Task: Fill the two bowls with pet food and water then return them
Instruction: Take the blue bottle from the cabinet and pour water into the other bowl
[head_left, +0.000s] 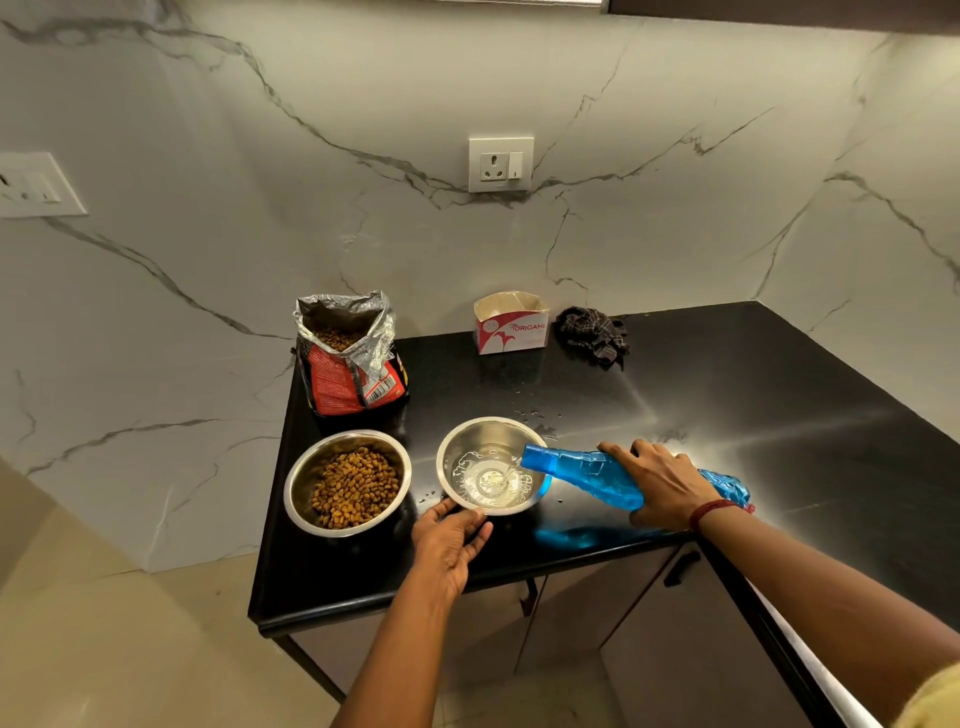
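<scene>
Two steel bowls stand near the front of the black counter (727, 395). The left bowl (301, 483) holds brown kibble. The right bowl (470, 434) has a little water in it, and a thin stream falls into it from a blue plastic bottle (582, 470). My right hand (660, 483) grips that bottle, tipped on its side with the mouth over the bowl's right rim. My left hand (449, 540) holds the near rim of the water bowl. An open red and silver pet food bag (348, 358) stands behind the kibble bowl.
A small open Origami carton (511, 325) and a crumpled dark cloth (592, 332) sit by the marble back wall. Water drops (535, 415) lie on the counter behind the water bowl. Cabinet doors with dark handles (680, 569) are below the counter edge.
</scene>
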